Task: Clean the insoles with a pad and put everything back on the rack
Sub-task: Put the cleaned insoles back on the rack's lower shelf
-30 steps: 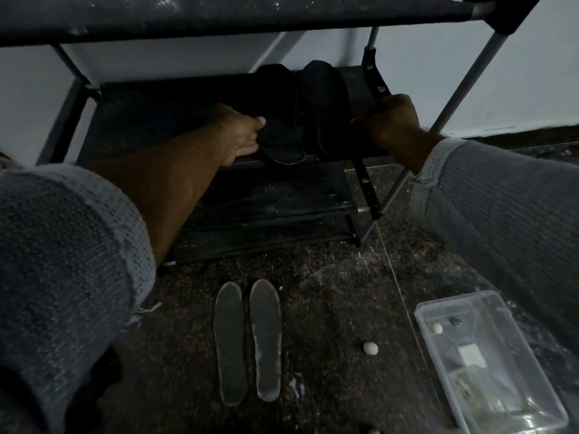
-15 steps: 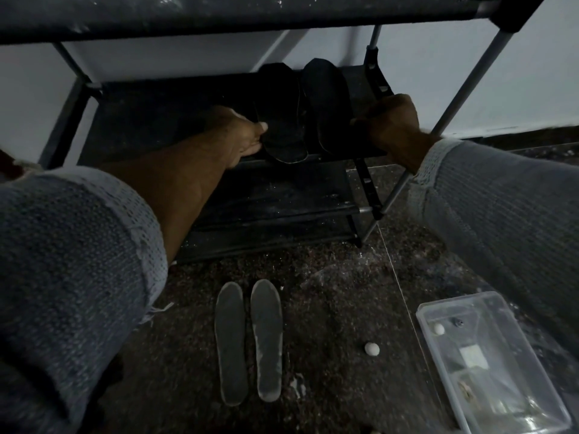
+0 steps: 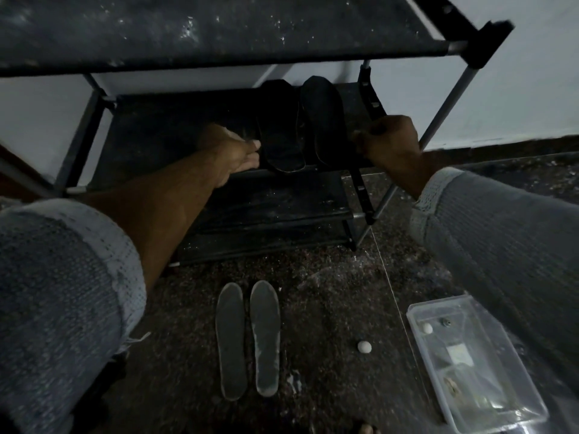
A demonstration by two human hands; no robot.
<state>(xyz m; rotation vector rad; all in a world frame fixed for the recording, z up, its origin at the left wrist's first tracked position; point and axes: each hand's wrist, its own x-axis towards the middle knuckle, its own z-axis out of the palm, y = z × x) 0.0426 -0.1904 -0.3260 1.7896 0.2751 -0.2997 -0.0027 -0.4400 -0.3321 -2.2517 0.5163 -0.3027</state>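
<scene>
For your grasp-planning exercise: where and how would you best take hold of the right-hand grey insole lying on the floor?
Grip the right-hand grey insole at its narrower heel end, nearest the person, coming from above. It lies flat on the floor, so fingers should pinch the free right edge; the left grey insole lies close beside it and crowds that side.

One head-worn view looks forward and down, close over the rack (image 3: 219,36) and floor (image 3: 329,308).
</scene>
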